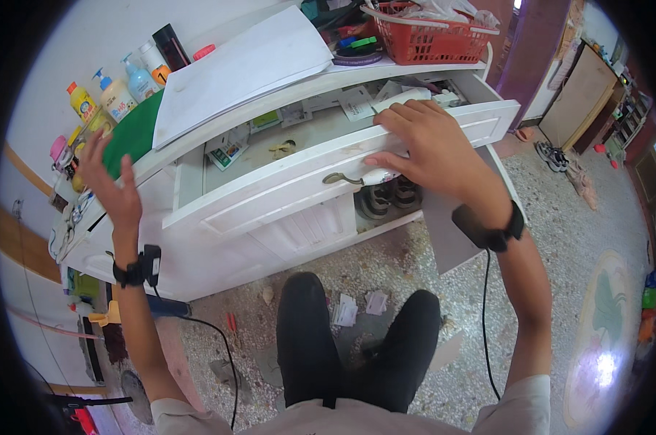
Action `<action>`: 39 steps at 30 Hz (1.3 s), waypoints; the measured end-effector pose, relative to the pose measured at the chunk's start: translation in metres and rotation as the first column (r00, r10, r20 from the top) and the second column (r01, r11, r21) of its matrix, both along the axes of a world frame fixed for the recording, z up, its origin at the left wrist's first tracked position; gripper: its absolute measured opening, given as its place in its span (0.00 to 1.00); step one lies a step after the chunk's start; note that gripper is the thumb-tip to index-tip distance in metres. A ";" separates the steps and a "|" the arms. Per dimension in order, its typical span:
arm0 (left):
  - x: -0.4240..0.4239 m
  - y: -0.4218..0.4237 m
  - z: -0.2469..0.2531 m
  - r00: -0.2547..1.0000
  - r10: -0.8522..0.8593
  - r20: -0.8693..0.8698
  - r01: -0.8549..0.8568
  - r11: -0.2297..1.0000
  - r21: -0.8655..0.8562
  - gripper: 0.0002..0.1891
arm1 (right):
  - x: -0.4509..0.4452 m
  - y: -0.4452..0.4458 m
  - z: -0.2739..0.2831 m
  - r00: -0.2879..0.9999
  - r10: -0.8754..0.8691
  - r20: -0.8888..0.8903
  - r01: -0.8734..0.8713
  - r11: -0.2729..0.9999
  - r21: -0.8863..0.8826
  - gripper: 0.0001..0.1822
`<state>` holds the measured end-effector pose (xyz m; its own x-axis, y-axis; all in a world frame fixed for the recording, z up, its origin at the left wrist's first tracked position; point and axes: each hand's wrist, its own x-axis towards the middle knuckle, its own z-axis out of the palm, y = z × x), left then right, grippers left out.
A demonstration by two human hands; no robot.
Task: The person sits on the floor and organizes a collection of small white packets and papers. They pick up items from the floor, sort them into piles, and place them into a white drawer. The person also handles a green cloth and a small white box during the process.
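Note:
A white drawer (pixel 284 182) stands pulled out of a white cabinet, with papers, small boxes (pixel 265 120) and cards inside. My right hand (pixel 423 144) rests over the top edge of the drawer front, fingers on the rim and thumb on the outer face near the curved handle (pixel 341 178). Whether those fingers also hold the white paper under them cannot be told. My left hand (pixel 110 182) is raised at the cabinet's left end, fingers apart, with nothing in it, near a green cloth (pixel 134 133). Both wrists wear a dark strapped device with a cable.
Large white sheets (pixel 241 76), pump bottles (pixel 115 98) and a red basket (pixel 434 38) stand on the cabinet top. Below, a cabinet door (pixel 450 228) hangs open beside shoes (pixel 375 201). Stacks of cards (pixel 345 310) and red-handled pliers (pixel 231 322) lie on the floor.

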<state>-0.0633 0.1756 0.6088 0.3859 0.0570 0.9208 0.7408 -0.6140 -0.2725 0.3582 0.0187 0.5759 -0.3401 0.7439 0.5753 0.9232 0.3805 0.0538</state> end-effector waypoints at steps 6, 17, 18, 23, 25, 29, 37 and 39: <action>0.036 0.029 -0.019 0.980 0.071 -0.187 -0.099 0.984 -0.145 0.22 | -0.008 0.005 0.005 1.000 -0.018 -0.017 0.016 0.995 -0.101 0.23; 0.020 0.036 -0.016 0.980 -0.141 -0.140 0.128 0.987 -0.095 0.18 | 0.086 0.038 0.034 0.923 -0.347 -0.168 0.186 0.783 -0.593 0.23; 0.016 0.035 -0.012 0.973 -0.146 -0.179 0.128 0.986 -0.105 0.17 | 0.088 0.044 0.035 0.920 -0.383 -0.077 0.243 0.716 -0.654 0.24; 0.026 0.046 -0.017 0.956 -0.236 -0.171 0.215 0.967 -0.135 0.16 | 0.146 0.064 0.047 0.843 -0.452 0.292 0.508 0.489 -0.709 0.37; 0.012 0.048 -0.013 0.958 -0.208 -0.198 0.190 0.976 -0.105 0.16 | 0.101 0.079 0.064 0.799 -0.533 0.279 0.511 0.356 -0.782 0.45; 0.012 0.052 -0.018 0.953 -0.194 -0.233 0.156 0.972 -0.174 0.17 | 0.136 0.083 0.041 0.838 -0.499 0.219 0.461 0.436 -0.773 0.51; 0.007 0.062 -0.032 0.977 -0.101 -0.187 0.058 0.973 -0.221 0.19 | 0.119 0.094 0.033 0.819 -0.467 0.334 0.532 0.400 -0.746 0.53; 0.007 0.059 -0.028 0.982 -0.053 -0.180 0.009 0.971 -0.237 0.19 | 0.108 0.096 0.043 0.843 -0.435 0.317 0.501 0.417 -0.759 0.52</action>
<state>-0.0565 0.2349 0.5806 0.5521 0.2478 0.7961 0.6712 -0.6986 -0.2481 0.4663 0.1150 0.6191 0.1995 0.9172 -0.3448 0.9792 -0.1998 0.0350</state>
